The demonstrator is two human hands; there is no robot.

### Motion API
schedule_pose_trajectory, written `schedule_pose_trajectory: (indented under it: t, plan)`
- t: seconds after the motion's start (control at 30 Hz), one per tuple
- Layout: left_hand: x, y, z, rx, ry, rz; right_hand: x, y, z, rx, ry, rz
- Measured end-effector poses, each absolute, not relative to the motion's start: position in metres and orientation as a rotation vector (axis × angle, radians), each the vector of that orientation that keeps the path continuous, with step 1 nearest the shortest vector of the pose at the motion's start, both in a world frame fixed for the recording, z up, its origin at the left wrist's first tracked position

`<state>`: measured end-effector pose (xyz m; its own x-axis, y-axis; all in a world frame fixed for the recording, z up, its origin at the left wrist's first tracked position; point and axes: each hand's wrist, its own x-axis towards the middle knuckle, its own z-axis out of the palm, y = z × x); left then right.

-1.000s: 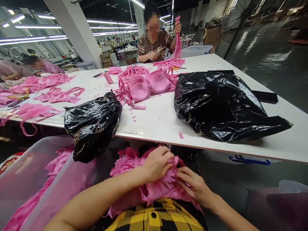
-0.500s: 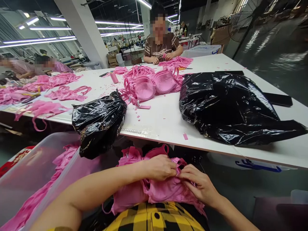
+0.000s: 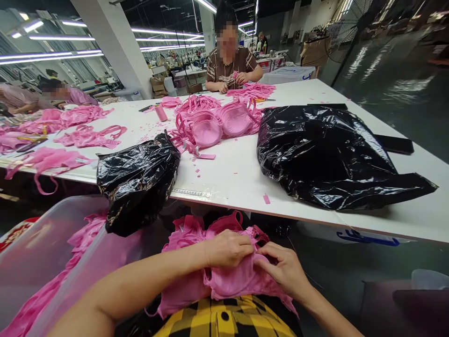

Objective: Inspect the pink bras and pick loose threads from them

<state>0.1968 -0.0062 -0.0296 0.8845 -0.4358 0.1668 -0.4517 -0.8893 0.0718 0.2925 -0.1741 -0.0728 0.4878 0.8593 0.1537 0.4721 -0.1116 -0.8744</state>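
Note:
Pink bras (image 3: 233, 281) lie bunched across my lap, below the table's front edge. My left hand (image 3: 229, 248) is closed on the fabric at the upper part of one cup, its fingertips curled out of sight. Close by on the right, my right hand (image 3: 280, 267) pinches the same bra between thumb and fingers along the cup's edge. A few straps and loops stick up behind my hands. Exactly what detail the fingertips grip is hidden.
The white table (image 3: 231, 187) bears stacked pink bras (image 3: 217, 124), a small black plastic bag (image 3: 138, 180) overhanging the edge and a large one (image 3: 326, 154). A clear bin (image 3: 70, 206) with pink garments stands at left. Across sits a co-worker (image 3: 229, 65) handling pink straps.
My left hand has come down from above the cup and curled beside my right, which stays on the bra. The co-worker across has lowered a raised bunch of pink straps to the table.

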Motion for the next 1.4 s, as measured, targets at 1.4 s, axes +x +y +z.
schedule_pose_trajectory:
  t: [1.4]
  plan:
    - [0.182, -0.011, -0.032, 2.684, -0.488, 0.396, 0.287, -0.16, -0.071, -1.402, -1.375, 0.312]
